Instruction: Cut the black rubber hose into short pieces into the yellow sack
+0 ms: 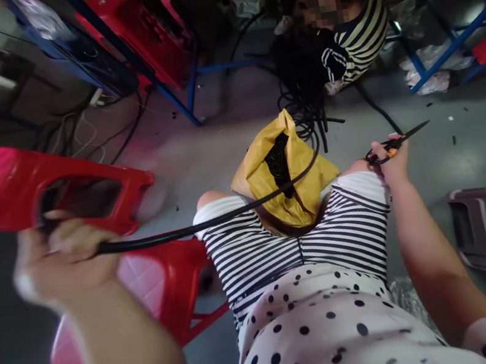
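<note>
My left hand (73, 254), slightly blurred, is closed around a black rubber-like tube (177, 233) at the left. From that fist the tube runs right across my lap, over a yellow sack (260, 148), then curves up to a heap of black tubing (300, 110) on the floor. Inside the open mouth of the sack, black material shows between my knees. My right hand (393, 163) grips a pair of scissors (393, 147) beside my right knee, the blades pointing away to the right. The scissors are apart from the tube.
Red plastic stools (147, 279) stand at my left, and a grey-brown stool (479, 229) at my right. Another person (358, 32) in a striped top sits low ahead, beside the tubing. Blue metal table legs (190, 91) and plastic bags (433, 66) are farther off.
</note>
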Demonstrator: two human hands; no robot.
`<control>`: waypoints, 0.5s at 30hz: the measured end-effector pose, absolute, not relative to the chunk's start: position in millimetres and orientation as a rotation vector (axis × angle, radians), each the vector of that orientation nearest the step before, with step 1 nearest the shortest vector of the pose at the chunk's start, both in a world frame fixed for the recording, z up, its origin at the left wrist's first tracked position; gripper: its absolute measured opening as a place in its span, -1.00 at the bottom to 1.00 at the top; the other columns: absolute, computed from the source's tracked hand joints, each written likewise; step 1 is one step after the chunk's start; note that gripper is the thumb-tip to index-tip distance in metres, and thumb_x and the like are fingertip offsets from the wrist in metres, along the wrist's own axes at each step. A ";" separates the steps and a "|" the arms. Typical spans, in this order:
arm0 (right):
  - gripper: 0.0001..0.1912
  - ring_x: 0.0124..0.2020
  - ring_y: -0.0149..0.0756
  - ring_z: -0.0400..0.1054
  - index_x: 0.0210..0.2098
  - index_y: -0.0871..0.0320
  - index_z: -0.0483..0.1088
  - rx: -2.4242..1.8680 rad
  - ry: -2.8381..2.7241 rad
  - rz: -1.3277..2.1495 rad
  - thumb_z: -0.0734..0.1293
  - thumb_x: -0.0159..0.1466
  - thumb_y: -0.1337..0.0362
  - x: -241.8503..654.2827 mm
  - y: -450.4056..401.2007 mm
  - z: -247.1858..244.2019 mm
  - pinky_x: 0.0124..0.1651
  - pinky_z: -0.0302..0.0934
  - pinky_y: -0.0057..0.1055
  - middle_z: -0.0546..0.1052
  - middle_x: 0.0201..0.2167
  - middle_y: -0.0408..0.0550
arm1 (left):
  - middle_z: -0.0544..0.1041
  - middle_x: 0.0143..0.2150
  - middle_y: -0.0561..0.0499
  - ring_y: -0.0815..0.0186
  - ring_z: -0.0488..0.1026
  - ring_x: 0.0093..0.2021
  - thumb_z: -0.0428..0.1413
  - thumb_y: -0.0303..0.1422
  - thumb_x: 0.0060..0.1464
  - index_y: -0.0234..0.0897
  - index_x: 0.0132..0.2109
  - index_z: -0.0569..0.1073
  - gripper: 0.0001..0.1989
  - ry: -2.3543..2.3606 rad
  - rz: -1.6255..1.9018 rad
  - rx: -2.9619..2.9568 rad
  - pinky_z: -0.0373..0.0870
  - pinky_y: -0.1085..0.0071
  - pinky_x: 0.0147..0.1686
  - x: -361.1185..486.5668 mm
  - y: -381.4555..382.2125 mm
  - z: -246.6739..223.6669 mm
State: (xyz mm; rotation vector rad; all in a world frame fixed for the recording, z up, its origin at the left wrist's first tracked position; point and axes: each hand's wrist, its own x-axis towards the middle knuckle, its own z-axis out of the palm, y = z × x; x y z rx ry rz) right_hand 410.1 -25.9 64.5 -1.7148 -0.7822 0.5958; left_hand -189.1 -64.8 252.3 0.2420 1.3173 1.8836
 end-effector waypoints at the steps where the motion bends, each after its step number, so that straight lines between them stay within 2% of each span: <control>1: -0.21 -0.32 -0.20 0.50 0.08 0.01 0.16 -1.761 -0.878 0.581 0.57 0.01 -0.04 410.3 -27.0 66.3 -0.10 0.46 -0.13 0.52 -0.27 -0.13 | 0.12 -0.66 0.23 0.58 -0.18 -0.69 -0.22 -0.10 0.59 -0.22 -0.16 0.45 -0.52 1.224 1.807 0.309 -0.13 0.79 -0.73 -164.5 -58.3 233.9; 2: -0.18 -0.28 -0.19 0.51 0.14 0.04 0.22 -1.810 -0.993 0.583 0.60 0.00 0.00 411.0 -27.1 69.0 -0.04 0.46 -0.11 0.54 -0.25 -0.10 | 0.03 -0.68 0.24 0.58 -0.30 -0.69 -0.17 -0.04 0.57 -0.24 -0.22 0.42 -0.51 1.178 1.729 0.348 -0.22 0.73 -0.77 -139.2 -54.8 216.8; 3: -0.14 -0.25 -0.17 0.51 0.19 0.06 0.28 -1.857 -1.104 0.599 0.62 -0.02 0.03 411.9 -26.8 72.2 0.00 0.46 -0.10 0.57 -0.23 -0.08 | 0.03 -0.67 0.25 0.56 -0.31 -0.68 -0.07 -0.01 0.54 -0.24 -0.22 0.43 -0.54 1.128 1.555 0.379 -0.21 0.66 -0.78 -113.8 -54.4 201.1; 5: -0.11 -0.23 -0.14 0.53 0.25 0.07 0.36 -1.924 -1.264 0.678 0.64 -0.01 0.05 413.1 -25.9 78.8 0.00 0.46 -0.09 0.60 -0.24 -0.08 | 0.07 -0.65 0.27 0.54 -0.28 -0.70 0.08 0.08 0.45 -0.22 -0.17 0.45 -0.56 1.049 1.299 0.400 -0.20 0.58 -0.77 -66.3 -62.1 173.5; 8: -0.23 -0.23 -0.12 0.53 0.17 0.07 0.49 -1.993 -1.349 0.749 0.64 0.02 -0.02 410.5 -26.2 87.9 -0.04 0.47 -0.11 0.61 -0.27 -0.09 | 0.14 -0.62 0.30 0.53 -0.15 -0.71 0.26 0.18 0.27 -0.17 0.03 0.49 -0.47 0.952 1.090 0.519 -0.13 0.57 -0.73 -15.3 -80.9 141.9; 10: -0.31 -0.21 -0.10 0.53 0.07 0.09 0.54 -2.066 -1.345 0.681 0.64 0.03 -0.07 404.1 -27.7 93.5 -0.04 0.46 -0.11 0.61 -0.27 -0.06 | 0.29 -0.57 0.27 0.54 0.01 -0.69 0.35 0.15 0.19 -0.19 0.08 0.49 -0.42 0.966 1.021 0.654 0.00 0.58 -0.69 -0.5 -86.4 128.1; 13: -0.29 -0.22 -0.07 0.51 -0.03 0.10 0.51 -2.105 -1.280 0.565 0.68 -0.01 -0.14 381.5 -30.3 100.3 -0.08 0.45 -0.11 0.58 -0.32 -0.04 | 0.56 -0.36 0.09 0.49 0.34 -0.53 0.42 0.10 0.12 -0.26 0.03 0.50 -0.41 1.024 0.973 0.851 0.30 0.54 -0.51 -1.6 -76.9 118.1; 15: -0.25 -0.25 -0.10 0.49 -0.05 0.07 0.44 -1.963 -1.242 0.652 0.69 -0.04 -0.18 353.9 -32.2 101.9 -0.15 0.45 -0.15 0.54 -0.34 -0.08 | 0.63 -0.23 0.00 0.44 0.46 -0.42 0.45 0.07 0.08 -0.29 0.01 0.52 -0.40 1.036 0.957 0.923 0.39 0.50 -0.43 -7.5 -63.9 115.4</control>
